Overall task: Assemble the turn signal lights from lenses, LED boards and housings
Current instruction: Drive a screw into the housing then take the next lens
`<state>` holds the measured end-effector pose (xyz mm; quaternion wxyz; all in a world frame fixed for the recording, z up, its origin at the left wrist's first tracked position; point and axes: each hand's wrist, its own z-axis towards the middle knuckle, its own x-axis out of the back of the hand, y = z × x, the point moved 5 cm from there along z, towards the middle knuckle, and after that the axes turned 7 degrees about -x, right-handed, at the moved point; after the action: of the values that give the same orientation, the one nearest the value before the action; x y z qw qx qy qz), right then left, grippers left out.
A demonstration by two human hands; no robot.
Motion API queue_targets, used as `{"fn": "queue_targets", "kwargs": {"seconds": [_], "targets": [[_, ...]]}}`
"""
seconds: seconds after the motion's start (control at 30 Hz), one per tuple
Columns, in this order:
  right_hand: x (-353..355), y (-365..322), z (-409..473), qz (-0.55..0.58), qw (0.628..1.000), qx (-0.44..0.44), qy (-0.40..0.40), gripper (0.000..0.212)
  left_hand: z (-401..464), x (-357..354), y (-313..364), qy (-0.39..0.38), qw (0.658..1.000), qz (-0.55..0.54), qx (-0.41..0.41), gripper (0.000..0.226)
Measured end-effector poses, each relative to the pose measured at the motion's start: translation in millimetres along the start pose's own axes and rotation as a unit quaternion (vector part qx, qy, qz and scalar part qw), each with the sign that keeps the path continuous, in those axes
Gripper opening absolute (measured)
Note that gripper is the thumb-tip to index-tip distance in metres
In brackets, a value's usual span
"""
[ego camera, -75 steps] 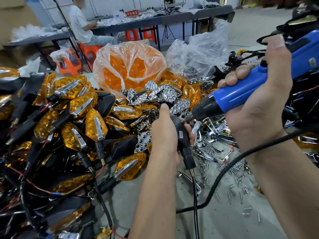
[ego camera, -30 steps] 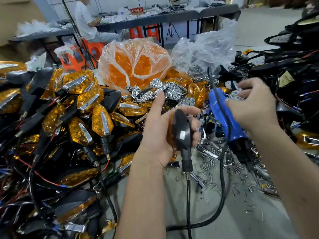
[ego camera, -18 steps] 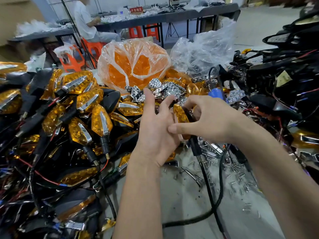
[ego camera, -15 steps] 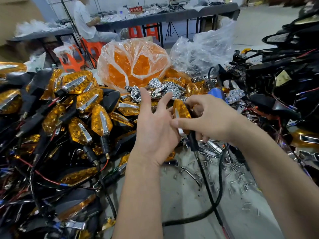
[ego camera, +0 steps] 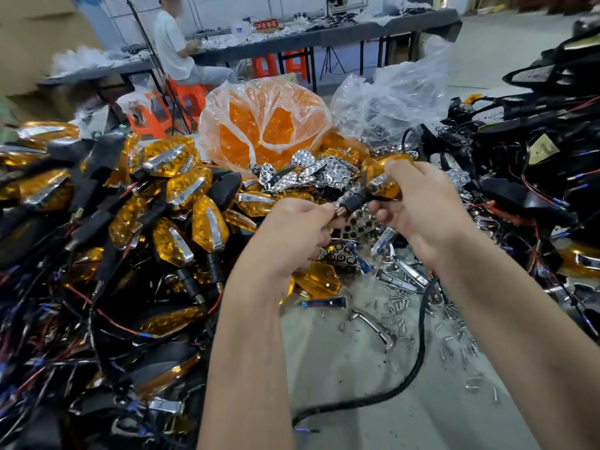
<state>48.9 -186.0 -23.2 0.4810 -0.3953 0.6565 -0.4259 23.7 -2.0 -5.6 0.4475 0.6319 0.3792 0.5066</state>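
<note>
Amber turn signal (ego camera: 384,185) w/ black stem, both hands gripping.

Grey desk (ego camera: 341,368), worn surface. On it: heap of finished amber-lensed black turn signals (ego camera: 181,222) at left, small silver screws (ego camera: 454,336) scattered right, loose amber lens (ego camera: 319,280), black cable (ego camera: 399,389).

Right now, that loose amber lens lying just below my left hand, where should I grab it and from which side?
Pinch the amber lens across its two long edges, coming straight down from above. It lies flat, face up on the table, with bare surface only on its near side; a chrome trim strip sits close there, so keep fingertips on the edges.
</note>
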Motion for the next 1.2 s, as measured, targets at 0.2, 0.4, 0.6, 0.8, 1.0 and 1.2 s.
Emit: {"fn": "queue_targets", "kwargs": {"seconds": [0.2, 0.4, 0.6, 0.8, 1.0, 1.2], "targets": [[-54, 21, 3, -0.033, 0.996, -0.073, -0.025, 0.033, -28, 59, 14, 0.111, 0.943, 0.312, -0.039, 0.039], [-158, -7, -4, -0.023, 0.991, -0.016, -0.130, 0.034, -78, 138, 18, 0.394, 0.854, 0.328, -0.091, 0.029], [-255, -44, -8, -0.272, 0.910, 0.289, -0.120, 0.057, -79, 195, 1, 0.572, 0.766, 0.280, -0.092, 0.010], [-289, -19, 6, -0.547, 0.693, 0.454, -0.122, 0.049, -66, 211, -32, 0.625, 0.742, 0.242, 0.019, 0.018], [-287, 10, 5, -0.531, 0.760, 0.342, -0.154, 0.063, -65, 175, -5, 0.675, 0.702, 0.221, -0.047, 0.025], [-230, 6, -4, -0.423, 0.836, 0.320, -0.137, 0.060, -51, 109, 24, 0.638, 0.723, 0.172, -0.199, 0.016]]}}
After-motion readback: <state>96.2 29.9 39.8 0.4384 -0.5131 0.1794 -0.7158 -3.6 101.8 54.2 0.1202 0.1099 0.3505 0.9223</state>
